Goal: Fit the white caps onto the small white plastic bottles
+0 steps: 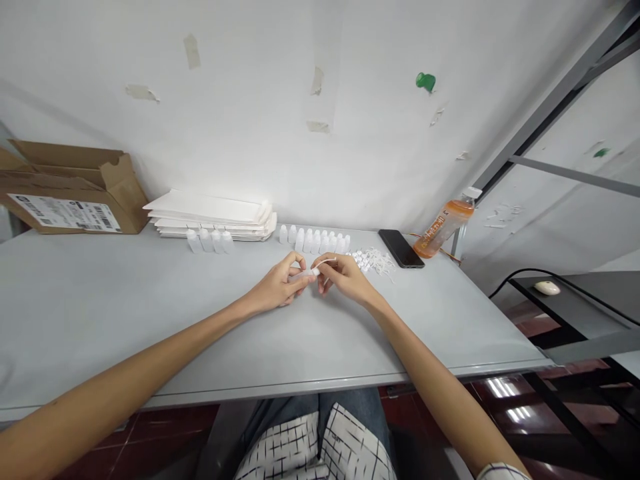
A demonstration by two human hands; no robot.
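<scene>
Over the middle of the grey table, my left hand (281, 283) is closed round a small translucent white bottle (300, 275), which lies tilted nearly level. The fingers of my right hand (341, 275) pinch a small white cap (315, 271) at the bottle's mouth; a thin white strip sticks out from it. Behind my hands stand several small white bottles (317, 241) in a group. To the right of them lies a pile of small white caps and strips (375, 261). Several more bottles (210, 241), with thin dark tips on top, stand at the left.
A stack of white paper sheets or bags (210, 208) lies against the wall, beside an open cardboard box (75, 190). A black phone (401, 249) and an orange drink bottle (444, 227) are at the right. The table's front edge (280, 389) runs before my lap.
</scene>
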